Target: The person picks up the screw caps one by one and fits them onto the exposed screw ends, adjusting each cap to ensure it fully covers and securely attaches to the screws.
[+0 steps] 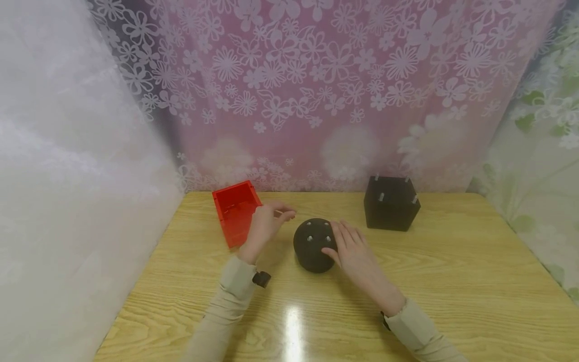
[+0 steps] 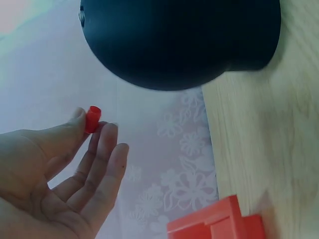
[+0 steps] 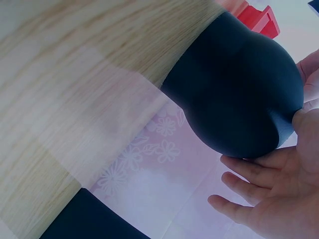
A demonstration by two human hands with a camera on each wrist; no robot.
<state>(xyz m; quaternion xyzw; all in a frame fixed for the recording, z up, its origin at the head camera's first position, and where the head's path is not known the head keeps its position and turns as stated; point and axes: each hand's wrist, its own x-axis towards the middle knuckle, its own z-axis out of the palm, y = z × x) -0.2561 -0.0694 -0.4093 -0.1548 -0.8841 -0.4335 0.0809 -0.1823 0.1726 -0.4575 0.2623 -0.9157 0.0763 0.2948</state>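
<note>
My left hand (image 1: pixel 267 223) pinches a small red cylinder (image 2: pixel 92 119) with a hollow end between thumb and fingertips. It is held in the air to the left of a round black body (image 1: pixel 315 256). This ball-like body stands on the table on a short, narrower base, and several small metal pegs (image 1: pixel 309 238) stick up from its flattened top. My right hand (image 1: pixel 357 254) rests against the ball's right side, thumb and index finger touching it. In the right wrist view its other fingers (image 3: pixel 244 186) stretch out loosely below the ball.
A red open box (image 1: pixel 218 213) stands on the left, close beside my left wrist, with small red pieces inside. At the back right sits a black block (image 1: pixel 391 211) with metal pegs on top. The wooden table (image 1: pixel 470 281) ends at a flowered pink curtain (image 1: pixel 289 100).
</note>
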